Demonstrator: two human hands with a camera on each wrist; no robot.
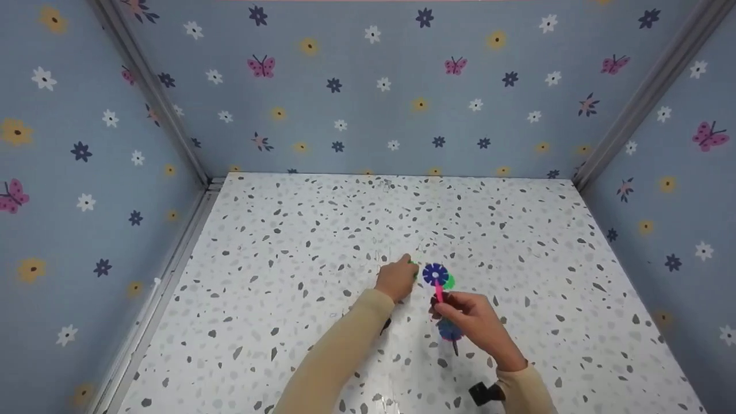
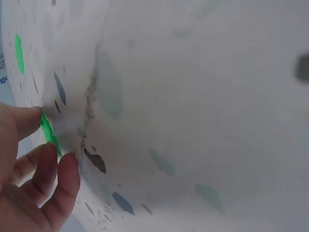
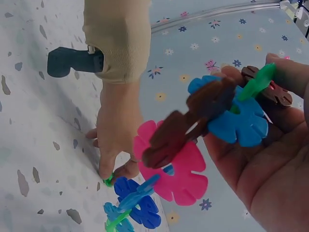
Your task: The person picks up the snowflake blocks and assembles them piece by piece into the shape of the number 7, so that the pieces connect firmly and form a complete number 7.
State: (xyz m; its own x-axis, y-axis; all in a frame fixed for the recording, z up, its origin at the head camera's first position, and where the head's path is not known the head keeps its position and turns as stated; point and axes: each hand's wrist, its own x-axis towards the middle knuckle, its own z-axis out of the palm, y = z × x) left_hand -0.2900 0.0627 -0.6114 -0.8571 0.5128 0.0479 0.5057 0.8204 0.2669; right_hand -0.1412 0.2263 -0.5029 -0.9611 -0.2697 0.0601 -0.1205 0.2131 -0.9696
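Observation:
My left hand (image 1: 397, 279) is down at the tabletop, pinching a bright green plastic snowflake disc (image 2: 48, 131) between thumb and fingers. A second green disc (image 2: 19, 53) lies farther along the table in the left wrist view. Raised to the right, my right hand (image 1: 474, 322) holds a chain of interlocking snowflake discs. Its pieces include a pink disc (image 3: 186, 176), brown discs (image 3: 176, 133), a blue disc (image 3: 244, 125) and a dark blue disc (image 3: 147, 205). My right thumb and fingers grip the chain's near end, by a small green disc (image 3: 258, 82).
A white speckled tabletop (image 1: 287, 230) spreads under both hands. Blue flower-patterned panels (image 1: 368, 86) enclose it at the back and both sides, with grey metal posts (image 1: 644, 92) at the corners. A black wrist mount (image 1: 486, 394) sits by the right sleeve.

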